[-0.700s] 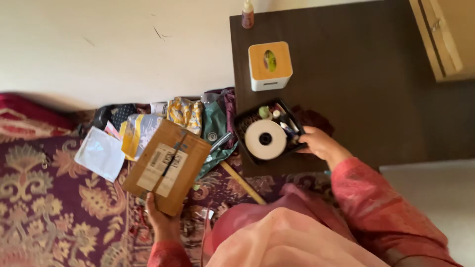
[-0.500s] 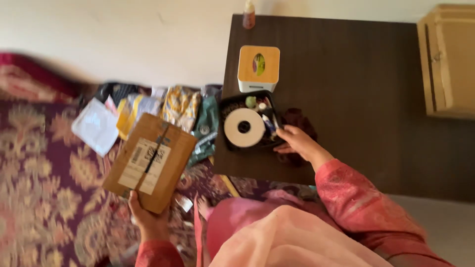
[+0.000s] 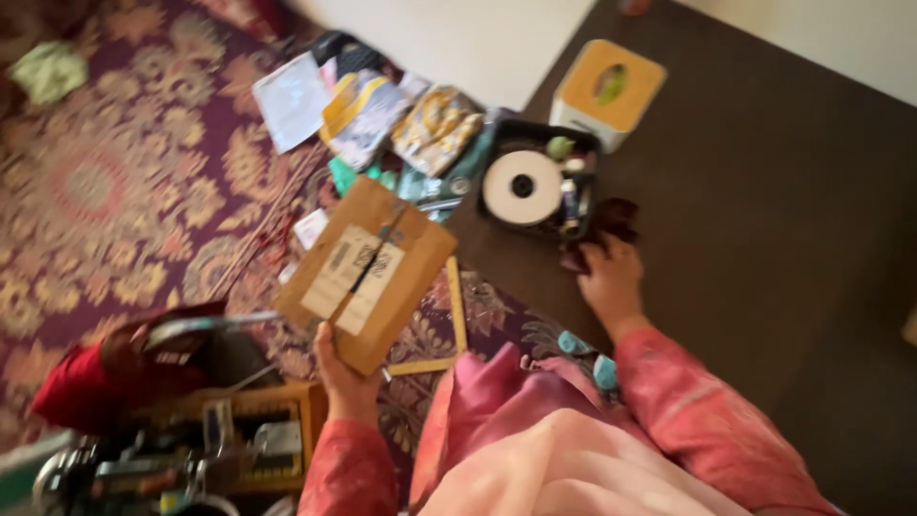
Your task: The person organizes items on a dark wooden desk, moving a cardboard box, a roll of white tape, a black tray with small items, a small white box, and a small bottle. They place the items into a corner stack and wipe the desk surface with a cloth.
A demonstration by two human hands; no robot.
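The cardboard box (image 3: 368, 272) w/ a white label is being held up over the patterned rug (image 3: 105, 182), the left hand (image 3: 342, 375) gripping its lower edge. The right hand (image 3: 609, 277) is resting, fingers loosely curled, on the dark surface (image 3: 764, 220) beside the black tray (image 3: 497, 215) w/ a white tape roll (image 3: 522, 187); it is touching a dark cloth (image 3: 611, 218). Probably the carrying step; next move is needing a free spot for the box.

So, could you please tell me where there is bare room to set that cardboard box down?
The dark table is bare right of the black tray and yellow-topped box, beyond the right hand. The patterned rug is open at far left. It is crowded around the packets above the cardboard box that the left hand holds.
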